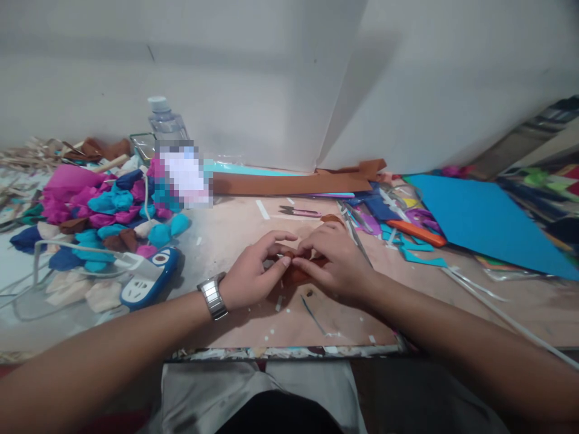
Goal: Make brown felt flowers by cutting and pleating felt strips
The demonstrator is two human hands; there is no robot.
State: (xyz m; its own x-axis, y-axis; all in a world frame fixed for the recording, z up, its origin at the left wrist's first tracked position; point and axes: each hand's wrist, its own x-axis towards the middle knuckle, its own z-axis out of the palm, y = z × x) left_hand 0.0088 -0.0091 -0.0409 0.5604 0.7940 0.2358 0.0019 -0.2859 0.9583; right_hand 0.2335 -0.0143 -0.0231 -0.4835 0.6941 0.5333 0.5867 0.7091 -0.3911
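Both hands meet over the tabletop, fingertips pinched together on a small brown piece of thin sheet material (296,276). My left hand (260,271), with a metal watch (213,296) at the wrist, grips it from the left with thumb and forefinger. From the right, my right hand (337,256) pinches the same piece, its thumb close to the left thumb. The fingers cover much of the piece, so its full shape is hidden. Just beyond the hands lie small thread snips (301,211) with dark blades. Another brown scrap (332,219) shows behind the right hand.
Crumpled coloured pieces (113,202) are heaped at left, beside a blue-and-white device (151,280) with a cable. Behind stand a bottle (166,123) and a blurred-out phone-like shape (185,175). Brown strips (289,184) lie along the wall. Rightward are an orange cutter (416,232) and a blue sheet (488,220).
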